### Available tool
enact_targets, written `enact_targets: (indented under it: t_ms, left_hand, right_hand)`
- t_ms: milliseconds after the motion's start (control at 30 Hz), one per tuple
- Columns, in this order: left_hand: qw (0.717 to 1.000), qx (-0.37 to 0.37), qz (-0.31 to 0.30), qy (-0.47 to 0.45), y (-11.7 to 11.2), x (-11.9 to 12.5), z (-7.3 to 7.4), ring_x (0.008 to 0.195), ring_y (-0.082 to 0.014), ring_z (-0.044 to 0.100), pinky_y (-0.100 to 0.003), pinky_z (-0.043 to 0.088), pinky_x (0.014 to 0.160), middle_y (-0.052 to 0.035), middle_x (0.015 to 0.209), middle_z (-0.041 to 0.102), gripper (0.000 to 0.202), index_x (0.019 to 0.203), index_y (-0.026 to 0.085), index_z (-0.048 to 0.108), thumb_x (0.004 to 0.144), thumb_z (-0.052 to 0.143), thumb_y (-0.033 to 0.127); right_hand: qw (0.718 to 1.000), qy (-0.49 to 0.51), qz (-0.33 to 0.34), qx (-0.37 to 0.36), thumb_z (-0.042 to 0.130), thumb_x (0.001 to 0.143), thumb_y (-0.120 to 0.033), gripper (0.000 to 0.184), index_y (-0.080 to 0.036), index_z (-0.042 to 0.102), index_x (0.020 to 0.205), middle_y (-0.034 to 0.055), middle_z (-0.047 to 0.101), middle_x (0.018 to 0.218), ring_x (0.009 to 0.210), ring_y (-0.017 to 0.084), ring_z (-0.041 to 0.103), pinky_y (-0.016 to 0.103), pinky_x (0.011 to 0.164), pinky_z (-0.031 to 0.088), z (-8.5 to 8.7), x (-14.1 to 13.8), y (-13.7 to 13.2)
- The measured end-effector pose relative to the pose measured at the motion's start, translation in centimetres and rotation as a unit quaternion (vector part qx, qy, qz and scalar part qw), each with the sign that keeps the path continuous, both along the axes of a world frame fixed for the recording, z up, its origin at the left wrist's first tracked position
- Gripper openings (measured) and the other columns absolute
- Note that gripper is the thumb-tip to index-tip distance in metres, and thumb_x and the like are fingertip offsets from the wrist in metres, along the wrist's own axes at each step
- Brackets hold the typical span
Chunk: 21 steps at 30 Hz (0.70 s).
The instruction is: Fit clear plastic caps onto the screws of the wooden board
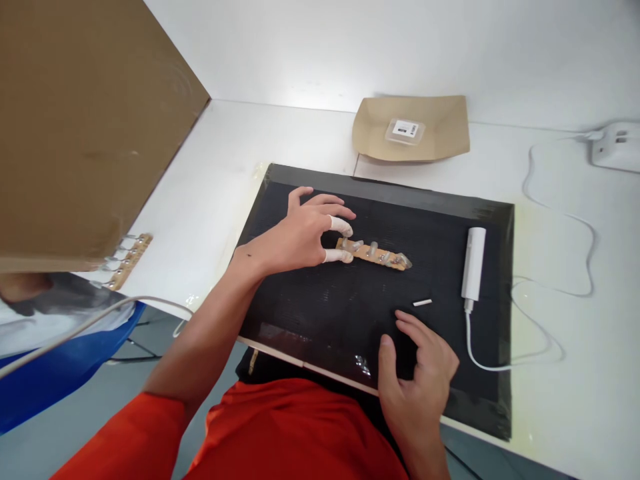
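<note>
My left hand (305,233) reaches over a black mat (300,313), with white finger cots on thumb and index finger. Those two fingers pinch the left end of a narrow tan strip (375,254) that carries several small clear parts. My right hand (417,380) rests loosely curled on the mat's near edge, holding nothing, its fingers near a small white stick (423,303). A white pen-shaped tool (473,263) with a cable lies on the mat to the right.
A brown paper tray (440,130) holding a clear labelled packet (405,131) sits behind the mat. A cardboard panel (75,127) stands at the left, another strip (125,261) beside it. A white cable (560,287) loops to a power adapter (616,147) at far right.
</note>
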<state>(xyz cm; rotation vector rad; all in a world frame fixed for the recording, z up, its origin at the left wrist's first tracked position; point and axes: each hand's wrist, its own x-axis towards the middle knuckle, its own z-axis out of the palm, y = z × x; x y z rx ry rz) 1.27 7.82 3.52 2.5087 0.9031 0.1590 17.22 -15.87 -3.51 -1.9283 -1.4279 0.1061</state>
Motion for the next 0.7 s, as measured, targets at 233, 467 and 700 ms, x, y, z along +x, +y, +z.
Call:
enact_targets:
  t_ms: [233, 467, 700]
  left_hand:
    - [1.0, 0.003, -0.001, 0.009, 0.06, 0.01, 0.03, 0.142, -0.0299, 0.053, -0.054, 0.01, 0.123, -0.0049, 0.142, 0.069, 0.028, 0.108, 0.026, 0.075, 0.085, 0.083, 0.039]
    - [1.0, -0.004, -0.006, 0.027, -0.17, -0.18, 0.13, 0.143, -0.0309, 0.052, -0.054, 0.01, 0.123, -0.0073, 0.148, 0.064, 0.042, 0.122, 0.027, 0.071, 0.084, 0.084, 0.04]
    - [1.0, -0.002, -0.009, 0.013, -0.09, -0.19, -0.12, 0.142, -0.0299, 0.054, -0.053, 0.01, 0.123, -0.0065, 0.142, 0.068, 0.036, 0.113, 0.025, 0.074, 0.084, 0.085, 0.043]
  right_hand:
    - [1.0, -0.002, 0.003, -0.001, 0.06, 0.098, -0.031, 0.019, -0.017, 0.062, 0.111, 0.0135, 0.074, 0.114, 0.105, 0.026, 0.066, 0.043, 0.097, 0.042, 0.07, 0.04, 0.01]
    - [1.0, -0.002, 0.004, -0.001, 0.061, 0.098, -0.031, 0.019, -0.017, 0.062, 0.111, 0.0132, 0.074, 0.114, 0.106, 0.026, 0.066, 0.043, 0.098, 0.042, -0.03, 0.06, -0.02]
    - [1.0, -0.004, 0.004, 0.003, 0.06, 0.098, -0.031, 0.019, -0.017, 0.062, 0.111, 0.0131, 0.075, 0.114, 0.105, 0.026, 0.066, 0.043, 0.097, 0.042, -0.1, 0.05, 0.03]
